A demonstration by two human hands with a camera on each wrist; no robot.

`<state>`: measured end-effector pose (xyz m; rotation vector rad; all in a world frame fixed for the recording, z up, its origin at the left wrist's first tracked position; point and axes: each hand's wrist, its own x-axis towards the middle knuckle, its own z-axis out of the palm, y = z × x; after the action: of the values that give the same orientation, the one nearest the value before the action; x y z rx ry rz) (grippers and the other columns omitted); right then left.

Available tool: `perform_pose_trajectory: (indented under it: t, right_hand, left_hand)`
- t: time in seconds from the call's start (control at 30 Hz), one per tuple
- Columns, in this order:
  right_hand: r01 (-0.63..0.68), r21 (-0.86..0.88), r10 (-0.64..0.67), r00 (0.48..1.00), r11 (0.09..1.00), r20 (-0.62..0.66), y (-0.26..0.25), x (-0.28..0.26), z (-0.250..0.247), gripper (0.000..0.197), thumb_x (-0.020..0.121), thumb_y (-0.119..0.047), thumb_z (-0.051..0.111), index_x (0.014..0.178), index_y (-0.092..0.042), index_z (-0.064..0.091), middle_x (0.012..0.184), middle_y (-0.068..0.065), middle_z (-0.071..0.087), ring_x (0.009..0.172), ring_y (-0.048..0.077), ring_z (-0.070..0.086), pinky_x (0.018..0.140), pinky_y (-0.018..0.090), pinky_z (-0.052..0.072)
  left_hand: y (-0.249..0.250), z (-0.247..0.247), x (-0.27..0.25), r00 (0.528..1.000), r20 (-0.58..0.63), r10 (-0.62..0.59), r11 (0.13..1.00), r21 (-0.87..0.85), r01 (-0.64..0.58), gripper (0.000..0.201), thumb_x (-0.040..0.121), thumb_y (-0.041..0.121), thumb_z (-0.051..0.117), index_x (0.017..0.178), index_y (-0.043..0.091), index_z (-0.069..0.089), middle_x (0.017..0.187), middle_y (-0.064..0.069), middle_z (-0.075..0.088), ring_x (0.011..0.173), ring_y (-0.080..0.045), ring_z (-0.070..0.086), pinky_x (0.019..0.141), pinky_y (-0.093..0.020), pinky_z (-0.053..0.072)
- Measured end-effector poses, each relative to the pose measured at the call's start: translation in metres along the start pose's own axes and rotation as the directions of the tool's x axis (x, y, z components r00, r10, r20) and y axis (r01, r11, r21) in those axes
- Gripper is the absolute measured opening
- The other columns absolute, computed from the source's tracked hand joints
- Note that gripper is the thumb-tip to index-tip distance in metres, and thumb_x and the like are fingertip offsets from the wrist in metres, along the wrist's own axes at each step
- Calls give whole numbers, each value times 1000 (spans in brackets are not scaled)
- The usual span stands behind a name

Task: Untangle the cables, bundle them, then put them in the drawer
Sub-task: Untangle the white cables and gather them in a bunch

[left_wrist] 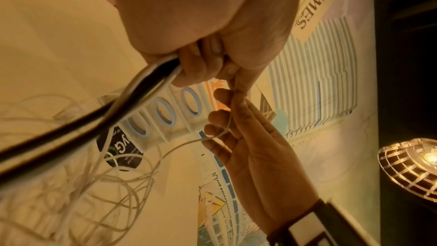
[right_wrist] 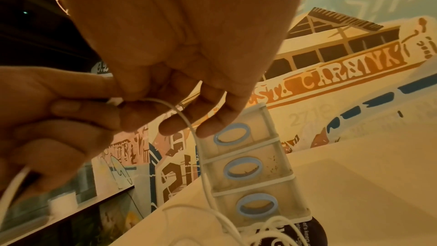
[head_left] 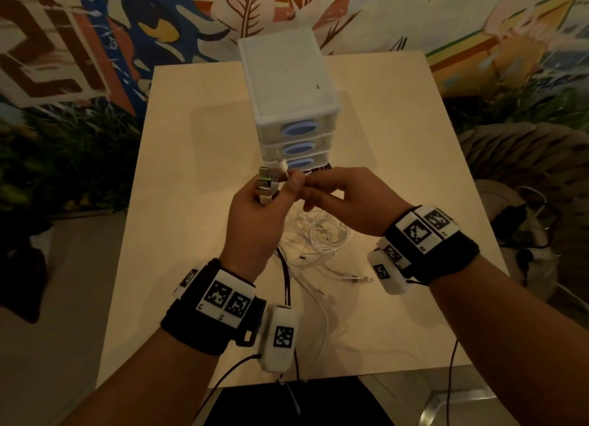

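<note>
Left hand (head_left: pixel 255 215) was raised above the table (head_left: pixel 398 158), its fingers curled round a bunch of cable ends, the plugs (head_left: pixel 266 183) sticking up past the knuckles, white and black leads (left_wrist: pixel 132 89) running down out of the fist. Right hand (head_left: pixel 344 199) met it at the thumb, thumb and forefinger pinching a single thin white cable (right_wrist: pixel 189 124) while the other fingers (right_wrist: pixel 212 117) hung loosely extended; that cable arced down from the pinch toward the table. Below both hands lay a loose tangle of white cables (head_left: pixel 315 237) on the pale tabletop, with a couple of free connectors (head_left: pixel 360 279) trailing toward the near edge and a black lead (head_left: pixel 287 282) dropping between the wrists. Just behind the hands stood a small white drawer unit (head_left: pixel 287 75) with three translucent drawers, each with an oval blue handle (head_left: pixel 299 129), all three closed. A dark round sticker or label (right_wrist: pixel 314 231) lay on the table at the unit's foot, partly under the cables. Beyond the table a painted mural (head_left: pixel 95 27) covered the wall.
</note>
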<state>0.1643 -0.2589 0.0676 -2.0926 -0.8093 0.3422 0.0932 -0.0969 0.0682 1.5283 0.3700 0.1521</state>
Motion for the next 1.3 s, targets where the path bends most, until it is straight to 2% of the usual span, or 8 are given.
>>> perform_pose_trajectory:
  t: [0.13,0.23,0.33,0.6,0.77,0.9,1.1,1.3]
  right_hand:
    - [-13,-97,13,1000,995,2,14,0,5,20,97,-37,66,106,-22,76,94,-12,72,82,-6,60,78,5,41]
    - [-72,-275,90,995,959,52,37,2,9,24,96,-42,66,103,-21,76,100,-4,72,89,10,60,82,26,46]
    - [-229,-290,264,960,929,89,47,2,6,27,97,-46,62,109,-25,73,105,-6,71,96,13,62,86,31,48]
    - [-242,-84,236,969,966,-78,42,0,-8,24,100,-44,59,90,-26,71,78,-11,73,79,7,68,80,38,53]
    - [-238,226,264,960,945,-93,38,-3,-7,20,101,-31,61,99,-13,68,89,5,77,79,22,76,82,51,60]
    - [-241,353,291,952,904,-96,33,-4,-8,16,102,-27,60,101,-12,64,94,11,76,79,28,76,79,51,62]
    - [-207,436,311,933,876,-181,26,-3,-18,12,103,-21,57,104,-10,62,94,11,73,80,33,76,75,49,62]
    - [-178,421,268,949,890,-164,16,0,-16,9,101,-25,60,102,-17,64,94,8,74,82,30,76,76,51,63]
  left_hand:
    - [3,-1,1,999,-36,-25,996,-88,22,12,94,21,71,83,22,67,51,16,53,46,1,45,52,-17,36]
    - [4,-7,4,999,-20,-41,986,-163,37,13,88,28,73,76,29,68,48,11,44,44,-9,26,47,-31,21]
    - [5,-13,5,999,6,-34,981,-192,34,26,81,36,72,96,15,66,48,12,42,43,-8,24,44,-27,23]
    - [-13,-14,8,987,154,-40,990,136,19,29,95,25,70,124,24,69,61,15,59,50,1,50,55,-12,41]
    - [-30,-7,6,962,257,-93,965,259,24,26,97,16,67,121,27,69,66,13,64,62,-5,59,63,-14,48]
    - [-40,-3,5,962,248,-112,941,338,23,23,92,27,74,113,34,67,89,3,72,78,-19,67,75,-36,58]
    - [-40,-4,5,955,268,-125,846,532,-39,32,95,42,67,83,13,66,72,-9,65,73,-27,64,73,-47,51]
    - [-32,2,-1,962,265,-70,931,363,-32,17,90,42,74,100,30,76,80,8,74,72,-7,66,73,-31,55]
